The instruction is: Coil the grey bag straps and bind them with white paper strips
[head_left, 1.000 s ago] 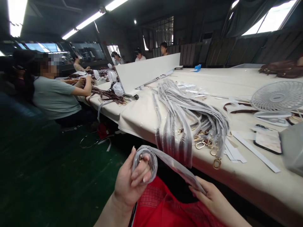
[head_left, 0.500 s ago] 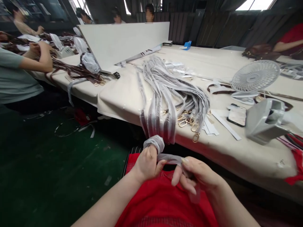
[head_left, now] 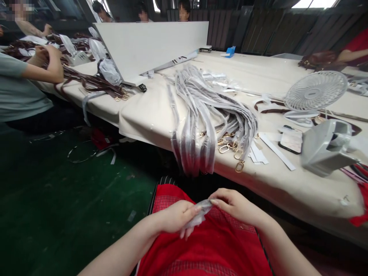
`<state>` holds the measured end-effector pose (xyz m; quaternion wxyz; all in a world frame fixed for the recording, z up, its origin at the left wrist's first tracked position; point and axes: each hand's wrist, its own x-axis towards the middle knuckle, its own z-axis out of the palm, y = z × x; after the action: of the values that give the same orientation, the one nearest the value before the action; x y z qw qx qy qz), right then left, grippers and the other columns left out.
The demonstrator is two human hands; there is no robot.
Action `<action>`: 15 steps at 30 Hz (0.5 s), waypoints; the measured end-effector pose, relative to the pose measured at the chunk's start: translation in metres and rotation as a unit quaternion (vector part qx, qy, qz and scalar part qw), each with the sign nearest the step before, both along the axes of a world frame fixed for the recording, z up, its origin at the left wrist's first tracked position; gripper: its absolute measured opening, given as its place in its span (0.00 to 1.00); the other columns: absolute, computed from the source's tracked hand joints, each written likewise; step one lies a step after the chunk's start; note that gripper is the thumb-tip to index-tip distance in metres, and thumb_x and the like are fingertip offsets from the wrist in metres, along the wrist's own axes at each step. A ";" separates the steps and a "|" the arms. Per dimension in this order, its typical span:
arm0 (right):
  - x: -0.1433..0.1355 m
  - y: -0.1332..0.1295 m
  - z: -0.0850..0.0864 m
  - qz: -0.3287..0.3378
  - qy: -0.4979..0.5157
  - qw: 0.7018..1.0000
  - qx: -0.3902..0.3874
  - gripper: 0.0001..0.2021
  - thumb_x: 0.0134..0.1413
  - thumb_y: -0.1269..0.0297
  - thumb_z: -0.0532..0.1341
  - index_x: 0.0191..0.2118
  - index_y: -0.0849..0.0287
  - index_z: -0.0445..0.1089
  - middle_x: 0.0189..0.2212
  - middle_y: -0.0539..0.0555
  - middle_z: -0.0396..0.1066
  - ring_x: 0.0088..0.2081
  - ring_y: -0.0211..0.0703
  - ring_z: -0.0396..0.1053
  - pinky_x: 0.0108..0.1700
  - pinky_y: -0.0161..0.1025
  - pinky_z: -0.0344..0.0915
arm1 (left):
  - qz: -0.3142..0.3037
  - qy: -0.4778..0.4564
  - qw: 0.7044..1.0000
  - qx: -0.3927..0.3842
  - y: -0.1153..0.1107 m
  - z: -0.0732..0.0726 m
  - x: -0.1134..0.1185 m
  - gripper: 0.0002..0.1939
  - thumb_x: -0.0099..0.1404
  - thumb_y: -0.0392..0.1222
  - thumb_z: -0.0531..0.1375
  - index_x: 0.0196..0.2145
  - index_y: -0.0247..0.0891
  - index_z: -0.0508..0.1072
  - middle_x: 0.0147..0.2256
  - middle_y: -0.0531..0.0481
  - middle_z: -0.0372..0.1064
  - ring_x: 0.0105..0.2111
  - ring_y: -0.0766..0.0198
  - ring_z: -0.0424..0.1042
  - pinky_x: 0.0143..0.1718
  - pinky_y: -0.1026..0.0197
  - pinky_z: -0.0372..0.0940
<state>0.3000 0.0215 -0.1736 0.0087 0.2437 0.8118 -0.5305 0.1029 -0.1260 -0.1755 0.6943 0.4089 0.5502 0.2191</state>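
Above the red apron (head_left: pixel 227 245) on my lap, my left hand (head_left: pixel 179 216) is closed round a small bunched strip of translucent whitish wrapping film (head_left: pixel 202 209). My right hand (head_left: pixel 230 205) pinches the strip's upper end between thumb and fingertips. Part of the strip lies hidden inside my left hand. Ahead of both hands, a heap of straps wrapped in the same kind of film (head_left: pixel 195 119) lies on the table, some hanging over its edge. Gold metal clasps (head_left: pixel 239 165) stick out at the strap ends.
The cream-covered table (head_left: pixel 143 119) carries a white board (head_left: pixel 155 46), a phone (head_left: pixel 291 140), a grey tape dispenser (head_left: pixel 327 147), a white fan (head_left: pixel 316 90) and paper strips (head_left: pixel 277 151). At the left, a co-worker in a pale green shirt (head_left: pixel 20 88) works beside brown straps (head_left: pixel 94 84).
The ring of film round my left fingers is no longer seen; the film is now bunched between my hands. Both hands have come closer together, the left one lower.
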 end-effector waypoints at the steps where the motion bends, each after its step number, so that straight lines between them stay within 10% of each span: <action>1: 0.000 -0.002 0.000 0.021 -0.003 1.000 -0.003 0.16 0.64 0.52 0.57 0.42 0.57 0.76 0.39 0.55 0.77 0.41 0.47 0.71 0.45 0.41 0.65 | -0.002 -0.042 0.999 -0.019 -0.001 -0.002 -0.003 0.34 0.65 0.70 0.43 0.29 0.36 0.69 0.15 0.55 0.63 0.11 0.69 0.57 0.14 0.67 0.53; 9: 0.002 -0.020 -0.008 0.137 0.014 0.915 -0.378 0.25 0.66 0.45 0.50 0.34 0.63 0.72 0.20 0.48 0.68 0.23 0.35 0.66 0.31 0.34 0.63 | -0.051 -0.267 0.956 -0.115 -0.007 -0.008 -0.014 0.33 0.65 0.66 0.51 0.28 0.32 0.76 0.11 0.56 0.59 0.08 0.69 0.54 0.12 0.65 0.57; 15: -0.009 -0.026 -0.006 0.050 0.073 0.940 -0.328 0.26 0.64 0.41 0.49 0.34 0.60 0.68 0.26 0.50 0.70 0.26 0.36 0.67 0.30 0.34 0.65 | 0.068 -0.372 0.917 -0.128 -0.007 -0.024 -0.006 0.36 0.68 0.65 0.45 0.27 0.28 0.75 0.10 0.51 0.61 0.08 0.67 0.57 0.09 0.67 0.54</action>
<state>0.2913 -0.0040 -0.1798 0.0556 0.1466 0.6020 -0.7829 0.0971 -0.1333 -0.1998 0.8787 0.1673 0.3019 0.3298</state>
